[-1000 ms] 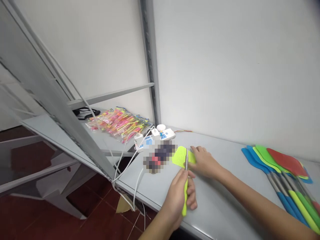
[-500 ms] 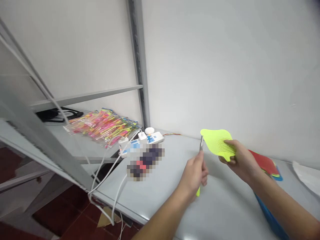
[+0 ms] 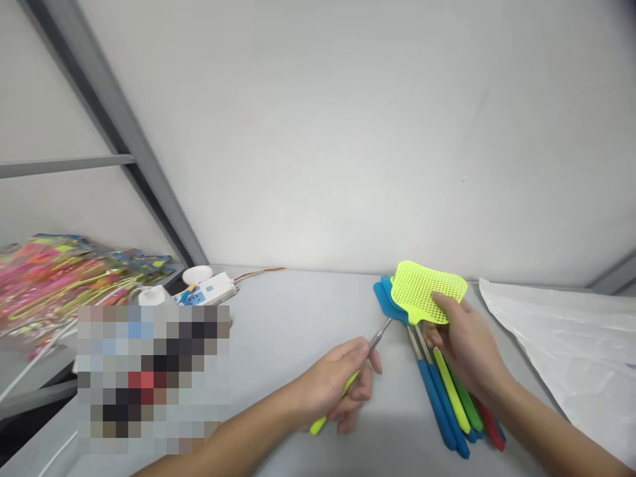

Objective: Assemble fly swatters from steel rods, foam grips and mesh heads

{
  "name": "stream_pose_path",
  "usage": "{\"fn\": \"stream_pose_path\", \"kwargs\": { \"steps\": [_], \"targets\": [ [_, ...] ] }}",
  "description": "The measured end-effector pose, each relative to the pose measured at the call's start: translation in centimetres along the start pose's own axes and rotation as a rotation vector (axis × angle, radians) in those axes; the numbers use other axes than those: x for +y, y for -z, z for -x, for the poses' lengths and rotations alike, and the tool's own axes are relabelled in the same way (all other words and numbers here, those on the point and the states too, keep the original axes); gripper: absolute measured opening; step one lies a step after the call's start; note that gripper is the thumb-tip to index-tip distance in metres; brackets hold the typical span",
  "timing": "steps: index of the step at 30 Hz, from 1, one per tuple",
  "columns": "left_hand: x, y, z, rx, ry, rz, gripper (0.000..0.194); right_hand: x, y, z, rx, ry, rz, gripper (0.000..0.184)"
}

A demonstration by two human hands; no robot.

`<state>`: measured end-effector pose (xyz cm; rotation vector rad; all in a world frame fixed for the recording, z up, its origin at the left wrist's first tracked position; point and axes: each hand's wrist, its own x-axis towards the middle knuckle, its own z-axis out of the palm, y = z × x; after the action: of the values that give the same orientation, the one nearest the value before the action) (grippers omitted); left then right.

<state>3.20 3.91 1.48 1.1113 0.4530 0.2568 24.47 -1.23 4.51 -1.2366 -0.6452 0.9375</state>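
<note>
My left hand [image 3: 342, 384] is closed round a fly swatter handle [image 3: 380, 333] with a lime grip and a thin metal rod. The rod points up and right; its tip ends close to the neck of a lime perforated swatter head [image 3: 430, 291]. Whether rod and head are joined, I cannot tell. My right hand [image 3: 464, 338] pinches that head by its lower right edge, thumb on top. Beneath it lies a bunch of fly swatters [image 3: 440, 404] with blue, lime, green and red grips. The right hand and the head partly cover them.
A white plastic sheet [image 3: 551, 331] lies at the right. A white power strip [image 3: 213, 290] with plugs and cables stands at the back left of the table [image 3: 278, 318], near a blurred-out patch. Colourful bagged items [image 3: 74, 278] fill the shelf at far left, beside a metal post [image 3: 134, 132].
The view has swung right, bringing the bunch of swatters into fuller sight. Both hands, with the lime head and the handle, are now by the bunch; the handle has tilted from upright to slanting.
</note>
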Motion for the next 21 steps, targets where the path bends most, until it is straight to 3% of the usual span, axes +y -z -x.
{"fn": "stream_pose_path", "kwargs": {
  "steps": [7, 21],
  "targets": [
    [-0.3, 0.0, -0.2, -0.026, 0.027, -0.058, 0.033, 0.7, -1.6, 0.8, 0.053, 0.07, 0.222, 0.051],
    [-0.5, 0.2, -0.4, -0.029, 0.059, -0.028, 0.034, 1.2, -1.3, 0.9, -0.051, 0.048, 0.277, 0.049]
  ]
}}
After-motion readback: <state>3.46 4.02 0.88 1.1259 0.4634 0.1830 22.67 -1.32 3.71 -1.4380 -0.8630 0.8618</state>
